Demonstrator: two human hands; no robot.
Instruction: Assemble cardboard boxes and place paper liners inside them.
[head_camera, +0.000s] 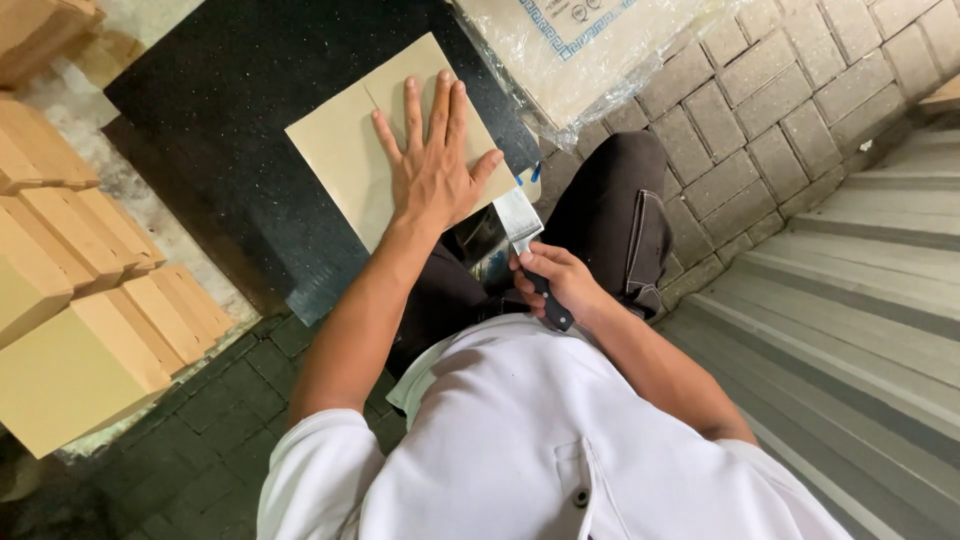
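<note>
The right hand is closed around the dark handle of a broad-bladed scraper, its grip wrapped tight with the flat metal blade pointing away from the body toward the near edge of the cardboard sheet. The left hand holds nothing; it lies open, palm down and fingers spread, pressing the sheet flat against the black slab that carries it. The sheet sits toward the near right corner of the slab, and its own near corner seems to jut past the slab's edge, just where the blade meets it. The risk lies in how close the two hands are: the thumb of the pressing hand rests near the blade, so a slip or a sudden push forward could, by the look of it, drive the metal edge into the thumb or wrist. The overhanging corner has no support beneath, so pressure there may buckle or tear the cardboard instead of working it cleanly. The person's dark-trousered knee sits right below the tool, and a blade that skids off the edge would land there. Stacks of tan cardboard boxes stand well apart beyond the slab's left edge, and a plastic-wrapped carton lies by its far right corner on the brick paving.
</note>
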